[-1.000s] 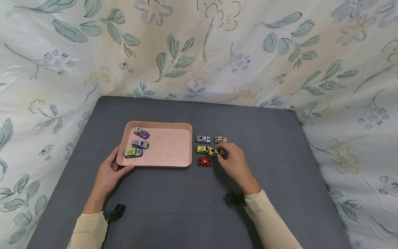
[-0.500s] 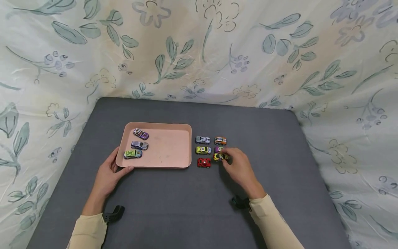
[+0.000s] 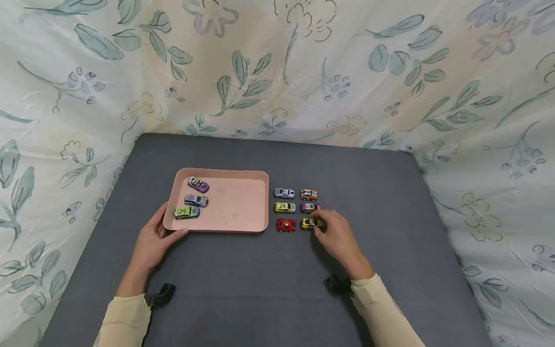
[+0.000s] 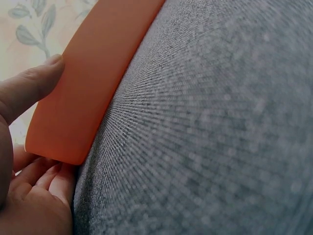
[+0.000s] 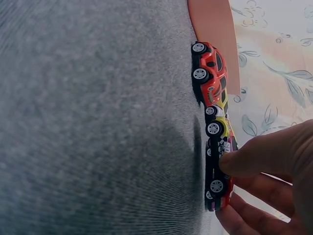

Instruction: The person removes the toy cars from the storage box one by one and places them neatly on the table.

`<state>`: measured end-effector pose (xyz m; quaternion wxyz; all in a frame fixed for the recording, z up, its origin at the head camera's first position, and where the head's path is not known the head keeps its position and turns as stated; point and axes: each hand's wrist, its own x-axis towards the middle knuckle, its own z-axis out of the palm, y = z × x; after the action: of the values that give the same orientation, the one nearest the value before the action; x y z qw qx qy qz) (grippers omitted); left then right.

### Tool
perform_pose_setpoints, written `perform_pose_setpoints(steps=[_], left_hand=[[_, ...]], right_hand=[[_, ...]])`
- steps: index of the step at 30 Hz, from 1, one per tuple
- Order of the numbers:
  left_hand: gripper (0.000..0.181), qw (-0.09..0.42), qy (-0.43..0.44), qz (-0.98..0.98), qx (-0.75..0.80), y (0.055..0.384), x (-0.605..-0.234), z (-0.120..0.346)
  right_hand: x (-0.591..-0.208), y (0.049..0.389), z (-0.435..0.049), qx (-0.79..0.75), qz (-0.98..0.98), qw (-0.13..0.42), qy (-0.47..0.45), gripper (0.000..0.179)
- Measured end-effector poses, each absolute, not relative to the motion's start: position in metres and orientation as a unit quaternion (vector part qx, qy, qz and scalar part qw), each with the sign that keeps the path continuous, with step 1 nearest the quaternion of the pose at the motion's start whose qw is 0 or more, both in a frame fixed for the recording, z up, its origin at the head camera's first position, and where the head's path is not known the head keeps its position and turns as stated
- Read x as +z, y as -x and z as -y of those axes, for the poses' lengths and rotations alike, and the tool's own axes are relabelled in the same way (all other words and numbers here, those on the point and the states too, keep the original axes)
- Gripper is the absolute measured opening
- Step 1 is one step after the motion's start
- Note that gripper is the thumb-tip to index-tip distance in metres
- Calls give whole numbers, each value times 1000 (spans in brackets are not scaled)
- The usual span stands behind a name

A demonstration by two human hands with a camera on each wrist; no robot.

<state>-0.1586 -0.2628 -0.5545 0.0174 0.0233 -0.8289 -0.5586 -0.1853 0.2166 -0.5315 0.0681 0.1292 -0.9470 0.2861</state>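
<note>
My right hand [image 3: 340,237] pinches a yellow-and-black toy car [image 3: 308,223] between thumb and fingers, close over the table at the front right of the toy cars. Part of that car is covered by the fingers. Beside it lies a red toy car [image 3: 285,225], and just behind it a purple one [image 3: 309,207]. My left hand [image 3: 149,243] holds the front left corner of a pink tray [image 3: 236,202]. In the left wrist view the thumb [image 4: 41,81] presses the tray's outer wall while the other fingers sit around the corner.
A yellow toy car [image 3: 284,207], a silver one [image 3: 284,193] and an orange one [image 3: 309,194] stand behind on the grey tablecloth [image 3: 243,279]. Along the tray's left side lie a purple-and-white car [image 3: 198,184], a grey-blue car [image 3: 196,200] and a green car [image 3: 187,212].
The right hand has brought the yellow-and-black car toward the front and slightly right, from beside the yellow car to beside the red one, uncovering the purple car. The left hand stays at the tray.
</note>
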Motion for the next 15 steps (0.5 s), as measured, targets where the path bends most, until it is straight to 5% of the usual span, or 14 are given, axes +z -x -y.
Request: perform_pose_setpoints(steps=[15], left_hand=[[100,26,-14,826,-564,161,-563,264]], right_hand=[[-543,183,-220,300,944,66,-124,34]])
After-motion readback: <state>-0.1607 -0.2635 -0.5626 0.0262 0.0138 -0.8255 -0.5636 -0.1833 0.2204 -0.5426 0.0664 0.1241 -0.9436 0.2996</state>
